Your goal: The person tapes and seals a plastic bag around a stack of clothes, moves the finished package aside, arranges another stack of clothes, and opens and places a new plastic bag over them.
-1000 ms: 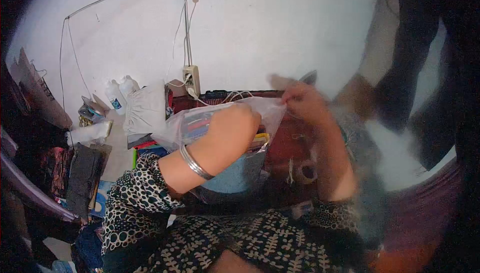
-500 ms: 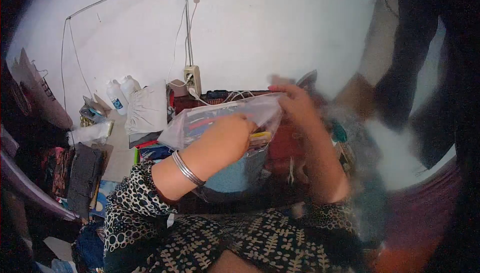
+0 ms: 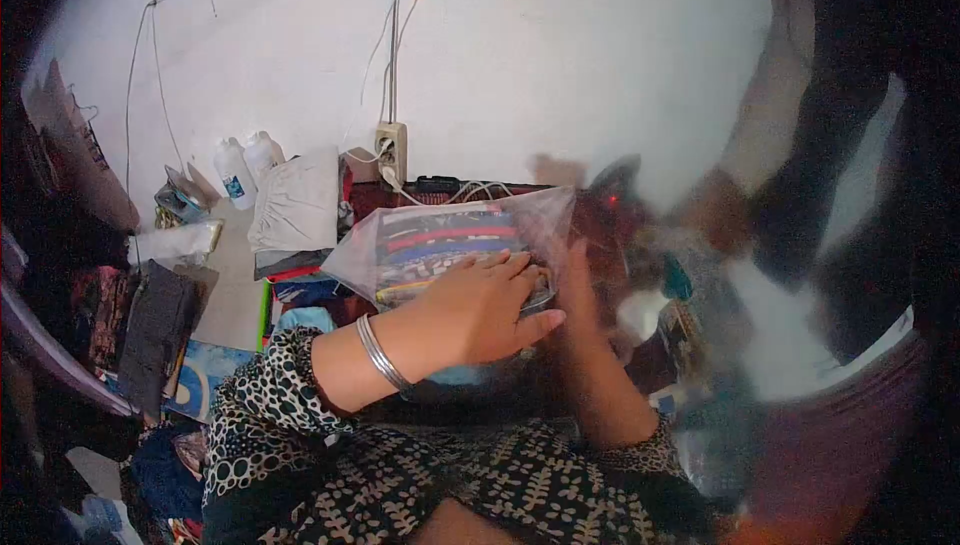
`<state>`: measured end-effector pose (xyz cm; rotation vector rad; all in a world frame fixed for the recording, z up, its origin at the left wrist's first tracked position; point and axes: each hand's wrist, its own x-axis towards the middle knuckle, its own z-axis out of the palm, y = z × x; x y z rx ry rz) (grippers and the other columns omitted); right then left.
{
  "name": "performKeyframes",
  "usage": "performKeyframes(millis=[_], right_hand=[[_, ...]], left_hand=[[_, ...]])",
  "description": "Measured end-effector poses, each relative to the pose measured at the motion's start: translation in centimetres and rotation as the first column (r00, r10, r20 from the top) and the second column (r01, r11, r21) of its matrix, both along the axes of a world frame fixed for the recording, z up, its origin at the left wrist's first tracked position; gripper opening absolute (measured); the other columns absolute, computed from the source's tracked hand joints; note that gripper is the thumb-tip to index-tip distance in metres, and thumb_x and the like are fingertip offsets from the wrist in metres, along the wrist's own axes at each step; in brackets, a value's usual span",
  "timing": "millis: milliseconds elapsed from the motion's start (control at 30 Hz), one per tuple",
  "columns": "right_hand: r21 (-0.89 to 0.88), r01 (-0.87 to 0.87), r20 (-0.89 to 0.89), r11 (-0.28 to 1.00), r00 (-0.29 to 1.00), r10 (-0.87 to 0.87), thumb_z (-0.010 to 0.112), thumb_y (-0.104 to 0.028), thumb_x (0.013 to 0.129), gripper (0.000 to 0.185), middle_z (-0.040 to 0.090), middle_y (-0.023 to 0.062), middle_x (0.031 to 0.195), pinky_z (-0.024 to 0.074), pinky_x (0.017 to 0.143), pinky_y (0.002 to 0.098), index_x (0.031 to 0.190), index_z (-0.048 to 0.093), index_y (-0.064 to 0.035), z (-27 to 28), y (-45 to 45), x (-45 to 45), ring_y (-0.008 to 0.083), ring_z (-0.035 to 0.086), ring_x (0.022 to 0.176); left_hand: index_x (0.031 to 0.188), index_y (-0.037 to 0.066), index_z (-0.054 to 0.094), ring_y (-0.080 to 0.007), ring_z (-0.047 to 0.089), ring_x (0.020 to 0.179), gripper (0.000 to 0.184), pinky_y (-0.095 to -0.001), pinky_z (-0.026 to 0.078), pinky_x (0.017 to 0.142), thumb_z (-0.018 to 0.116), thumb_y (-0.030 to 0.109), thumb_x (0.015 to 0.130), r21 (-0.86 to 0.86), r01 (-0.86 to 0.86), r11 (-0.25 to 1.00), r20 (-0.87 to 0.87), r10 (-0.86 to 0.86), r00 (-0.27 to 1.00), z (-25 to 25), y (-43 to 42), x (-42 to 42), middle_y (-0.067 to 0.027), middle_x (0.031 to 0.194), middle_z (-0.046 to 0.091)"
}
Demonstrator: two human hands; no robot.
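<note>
The left hand point(image 3: 490, 307), loosely spread, hides part of the clear bag point(image 3: 352, 257); the right hand point(image 3: 577, 280) blurs at the bag's right end, grip impossible to tell.

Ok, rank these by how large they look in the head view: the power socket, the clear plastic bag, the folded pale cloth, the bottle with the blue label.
1. Clear plastic bag, though partly covered
2. Folded pale cloth
3. Bottle with the blue label
4. Power socket
</note>
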<state>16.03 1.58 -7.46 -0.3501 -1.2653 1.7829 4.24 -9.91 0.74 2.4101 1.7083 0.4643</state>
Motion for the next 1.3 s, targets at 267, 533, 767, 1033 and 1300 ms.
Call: performKeyframes(millis=[267, 533, 767, 1033, 1300], right_hand=[[0.071, -0.180, 0.106, 0.981, 0.979, 0.172, 0.017, -0.060, 0.095, 0.075, 0.028, 0.0141, 0.148, 0.0179, 0.113, 0.0392, 0.145, 0.026, -0.0050, 0.5, -0.4, 0.3, 0.0267, 0.027, 0.136], [0.582, -0.347, 0.506, 0.736, 0.863, 0.007, 0.021, -0.048, 0.099, 0.063, 0.023, 0.0154, 0.151, 0.0102, 0.115, 0.0384, 0.143, 0.031, -0.0027, 2.3, 0.8, 1.7, 0.0285, 0.015, 0.141], [0.712, -0.514, 0.624, 0.478, 0.776, -0.095, 0.023, -0.054, 0.097, 0.068, 0.027, 0.0158, 0.149, 0.0092, 0.114, 0.0429, 0.141, 0.036, -0.0033, 3.8, 1.7, 2.2, 0.0301, 0.017, 0.141], [0.697, -0.634, 0.716, 0.335, 0.642, -0.276, 0.039, -0.048, 0.095, 0.062, 0.032, 0.0208, 0.145, 0.0157, 0.113, 0.0463, 0.136, 0.042, -0.0014, 5.3, 1.1, 1.9, 0.0362, 0.024, 0.138], [0.698, -0.623, 0.716, 0.353, 0.597, -0.362, 0.042, -0.038, 0.096, 0.048, 0.039, 0.0167, 0.142, 0.0223, 0.109, 0.0503, 0.131, 0.048, -0.0064, 7.0, -0.7, 2.2, 0.0334, 0.030, 0.135]], left_hand=[[0.110, -0.004, 0.058, -0.0409, 0.048, 0.115, 0.046, -0.0437, 0.036, 0.101, 0.045, 0.037, 0.093, 0.124, 0.063, 0.990, 0.120, -0.078, 0.990, -1.3, 1.3, -1.0, -0.0265, 0.123, 0.051], [0.106, -0.004, 0.059, -0.0402, 0.053, 0.102, 0.043, -0.0458, 0.040, 0.093, 0.047, 0.035, 0.092, 0.190, -0.025, 0.981, 0.038, 0.019, 0.999, -0.6, -0.4, -0.6, -0.0241, 0.107, 0.057], [0.105, -0.004, 0.058, -0.0402, 0.057, 0.097, 0.038, -0.0442, 0.045, 0.088, 0.051, 0.031, 0.091, 0.100, 0.182, 0.978, 0.219, -0.200, 0.955, 1.2, -1.7, -2.0, -0.0236, 0.104, 0.060], [0.113, 0.002, 0.059, -0.0364, 0.056, 0.106, 0.039, -0.0412, 0.044, 0.091, 0.049, 0.033, 0.091, 0.215, -0.021, 0.976, 0.193, -0.021, 0.981, 1.5, -1.8, -6.7, -0.0192, 0.115, 0.059], [0.126, 0.007, 0.052, -0.0304, 0.045, 0.126, 0.050, -0.0644, 0.017, 0.105, 0.047, 0.043, 0.091, 0.168, -0.131, 0.977, -0.109, 0.151, 0.983, -1.4, -2.9, -6.5, -0.0109, 0.130, 0.053]])
